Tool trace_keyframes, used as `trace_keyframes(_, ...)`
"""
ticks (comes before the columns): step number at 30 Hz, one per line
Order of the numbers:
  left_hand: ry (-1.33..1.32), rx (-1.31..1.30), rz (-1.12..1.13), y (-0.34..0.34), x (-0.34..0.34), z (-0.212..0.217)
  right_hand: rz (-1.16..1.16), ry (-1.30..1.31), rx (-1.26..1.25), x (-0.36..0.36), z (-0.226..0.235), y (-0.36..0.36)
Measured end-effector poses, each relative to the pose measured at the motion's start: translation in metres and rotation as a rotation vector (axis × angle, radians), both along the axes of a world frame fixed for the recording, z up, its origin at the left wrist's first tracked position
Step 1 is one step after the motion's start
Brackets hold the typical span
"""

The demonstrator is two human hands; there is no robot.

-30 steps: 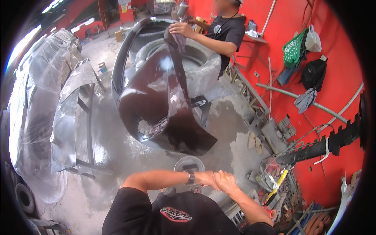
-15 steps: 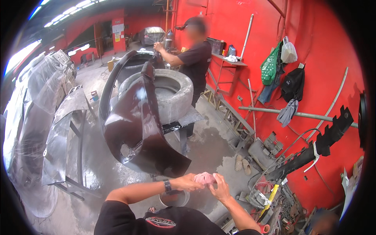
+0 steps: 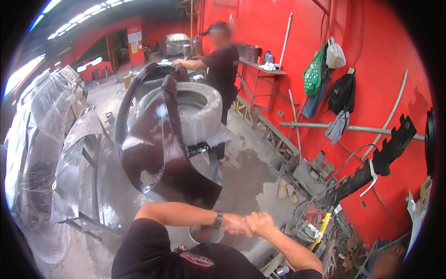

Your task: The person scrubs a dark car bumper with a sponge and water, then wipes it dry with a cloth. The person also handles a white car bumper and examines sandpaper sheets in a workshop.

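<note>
The dark body panel looks glossy and smooth, the grey tyre matt.

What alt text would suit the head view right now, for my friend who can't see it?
A person's left hand and right hand clasp together near a bucket, hiding anything between them. Ahead is a dark maroon car panel beside a grey tire; farther back, another person stands near a red wall.

The left hand and right hand now clasp together, the pink cloth visible between them half a second ago out of sight, and the co-worker's hand sits lower.
</note>
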State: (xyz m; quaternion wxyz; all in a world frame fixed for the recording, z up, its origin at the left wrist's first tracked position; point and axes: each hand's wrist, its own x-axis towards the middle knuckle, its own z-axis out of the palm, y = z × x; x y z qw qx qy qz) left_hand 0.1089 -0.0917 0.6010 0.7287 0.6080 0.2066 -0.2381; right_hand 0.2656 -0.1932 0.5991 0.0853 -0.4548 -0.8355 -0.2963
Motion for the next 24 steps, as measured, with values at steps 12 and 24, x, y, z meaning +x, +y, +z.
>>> trace_keyframes(12, -0.395, 1.403, 0.083, 0.022, 0.100, -0.068, -0.692, 0.642, -0.268, 0.054, -0.074, 0.021)
trace_keyframes(24, -0.542, 1.466, 0.047, 0.037, 0.077, -0.078, -0.407, 1.562, -0.693, 0.050, -0.107, 0.029)
